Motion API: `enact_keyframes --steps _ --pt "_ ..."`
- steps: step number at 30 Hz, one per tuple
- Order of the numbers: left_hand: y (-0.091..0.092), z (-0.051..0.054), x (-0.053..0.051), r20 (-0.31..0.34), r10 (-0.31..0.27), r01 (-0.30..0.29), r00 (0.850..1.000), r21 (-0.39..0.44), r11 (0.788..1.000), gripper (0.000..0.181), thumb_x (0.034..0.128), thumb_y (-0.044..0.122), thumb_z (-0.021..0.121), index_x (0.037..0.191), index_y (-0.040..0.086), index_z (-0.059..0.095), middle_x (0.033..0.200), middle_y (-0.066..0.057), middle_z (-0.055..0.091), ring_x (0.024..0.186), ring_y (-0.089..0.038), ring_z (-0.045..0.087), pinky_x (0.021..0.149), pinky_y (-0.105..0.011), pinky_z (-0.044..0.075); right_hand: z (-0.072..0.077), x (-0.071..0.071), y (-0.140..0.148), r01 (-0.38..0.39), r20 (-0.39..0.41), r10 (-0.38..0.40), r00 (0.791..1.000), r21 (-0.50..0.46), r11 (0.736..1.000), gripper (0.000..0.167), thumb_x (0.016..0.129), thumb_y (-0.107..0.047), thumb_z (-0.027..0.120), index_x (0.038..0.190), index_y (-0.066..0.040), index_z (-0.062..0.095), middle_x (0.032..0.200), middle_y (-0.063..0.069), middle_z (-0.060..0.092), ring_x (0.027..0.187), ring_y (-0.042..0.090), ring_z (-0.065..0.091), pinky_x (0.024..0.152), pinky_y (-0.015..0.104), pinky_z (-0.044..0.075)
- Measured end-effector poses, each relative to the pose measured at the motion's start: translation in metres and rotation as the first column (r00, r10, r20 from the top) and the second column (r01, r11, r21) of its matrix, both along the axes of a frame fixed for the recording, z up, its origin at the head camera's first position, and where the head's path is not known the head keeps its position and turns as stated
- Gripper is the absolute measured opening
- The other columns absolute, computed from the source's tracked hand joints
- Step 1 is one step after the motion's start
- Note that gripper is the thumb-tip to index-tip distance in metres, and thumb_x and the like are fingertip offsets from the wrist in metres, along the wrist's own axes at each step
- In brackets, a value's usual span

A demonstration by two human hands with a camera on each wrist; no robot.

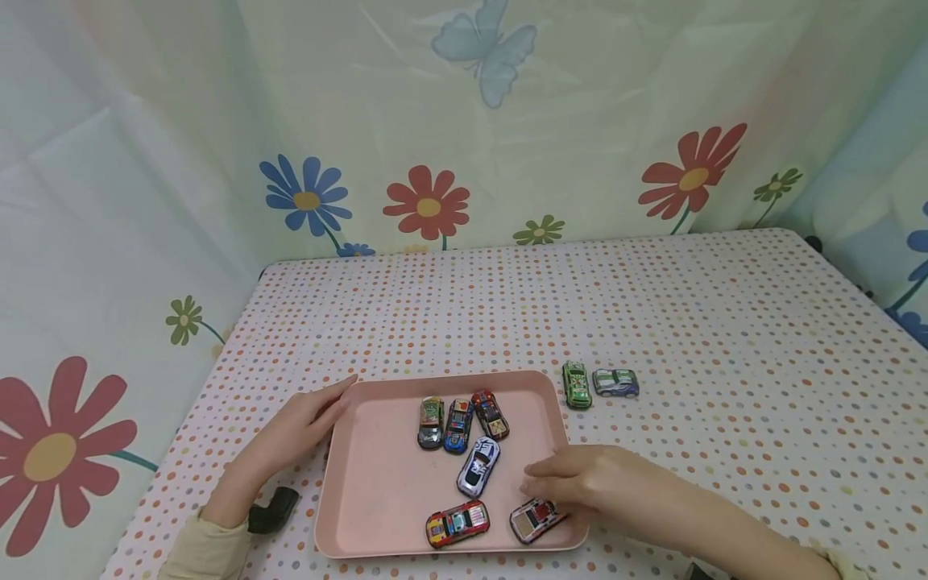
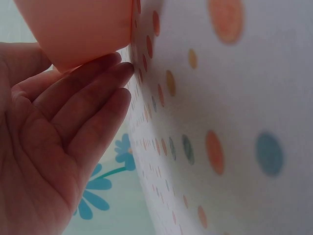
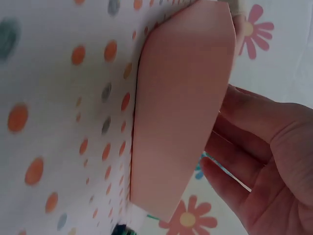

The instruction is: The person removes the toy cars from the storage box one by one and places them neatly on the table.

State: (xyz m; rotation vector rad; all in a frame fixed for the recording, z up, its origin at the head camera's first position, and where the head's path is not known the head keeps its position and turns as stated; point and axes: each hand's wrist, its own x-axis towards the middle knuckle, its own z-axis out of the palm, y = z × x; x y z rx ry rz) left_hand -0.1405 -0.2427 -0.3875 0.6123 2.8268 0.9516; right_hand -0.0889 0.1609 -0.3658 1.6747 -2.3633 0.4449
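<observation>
At the tray's [image 1: 384,507] far left corner I see the left hand [image 1: 303,425], its long fingers fairly straight and laid against the outside of the wall. Across the tray's right rim reaches the right hand [image 1: 590,481], beside the grey car [image 1: 533,519] in the near right corner; whether it grips that car I can't tell, since the hand hides one end.

Toward the tray's far side, three cars stand near one another: a green-and-silver car [image 1: 431,424], a blue car [image 1: 457,427] and a red-and-black car [image 1: 490,414]. Nearer the tray's middle sits the white car [image 1: 479,467], slanted, and by the near rim a red-and-yellow car [image 1: 457,524].

Just right of the tray, on the spotted table [image 1: 725,338], are a green car [image 1: 577,384] and a blue-and-green car [image 1: 616,383]. Beyond the tray hangs a flowered backdrop [image 1: 580,161].
</observation>
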Motion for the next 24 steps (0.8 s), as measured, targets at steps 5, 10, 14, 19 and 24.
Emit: enact_keyframes --steps 5,10,14,19,24 --pt "0.000 0.001 0.000 -0.004 -0.003 0.003 1.000 0.000 1.000 0.044 0.1017 0.024 0.043 0.139 0.000 0.043 0.132 -0.017 0.050 0.120 -0.029 0.047 0.094 -0.048 0.041 -0.004 0.003 -0.008 -0.053 0.017 0.052 0.999 0.121 0.991 0.034 0.075 -0.012 0.075 0.108 -0.020 0.073 0.105 -0.006 0.065 0.094 0.007 0.059 0.077 0.019 0.048" --pt "0.000 0.001 0.000 -0.010 -0.005 0.005 1.000 0.004 1.000 0.044 0.1017 0.023 0.043 0.139 0.000 0.044 0.132 -0.017 0.050 0.119 -0.028 0.048 0.094 -0.047 0.041 -0.004 0.003 -0.012 -0.059 0.024 0.056 0.998 0.170 0.984 0.032 0.076 -0.012 0.076 0.106 -0.021 0.073 0.102 -0.009 0.065 0.092 0.006 0.059 0.075 0.021 0.048" --pt "0.000 0.001 0.000 0.001 0.001 -0.001 1.000 -0.012 1.000 0.045 0.1018 0.025 0.043 0.139 0.000 0.043 0.131 -0.017 0.051 0.105 -0.018 0.054 0.089 -0.043 0.044 -0.004 0.003 -0.014 -0.054 0.036 0.048 0.998 0.190 0.980 0.031 0.075 -0.012 0.076 0.106 -0.020 0.073 0.098 -0.011 0.065 0.090 0.005 0.059 0.075 0.021 0.048" --pt "0.000 0.001 0.000 0.008 0.003 -0.003 1.000 -0.015 1.000 0.045 0.1017 0.024 0.043 0.139 0.000 0.043 0.131 -0.018 0.051 0.109 -0.021 0.054 0.090 -0.045 0.044 -0.006 0.004 -0.017 -0.040 -0.005 0.041 0.999 0.203 0.978 0.029 0.076 -0.014 0.076 0.104 -0.022 0.074 0.092 -0.013 0.064 0.083 0.003 0.058 0.070 0.018 0.048" --pt "0.000 0.001 0.000 0.004 0.002 -0.002 1.000 -0.009 1.000 0.044 0.1015 0.023 0.044 0.139 -0.001 0.043 0.131 -0.018 0.051 0.116 -0.028 0.050 0.092 -0.047 0.042 -0.009 0.003 -0.018 -0.034 -0.071 0.047 0.996 0.183 0.983 0.029 0.073 -0.014 0.078 0.101 -0.024 0.074 0.085 -0.015 0.062 0.073 0.000 0.053 0.059 0.011 0.042"
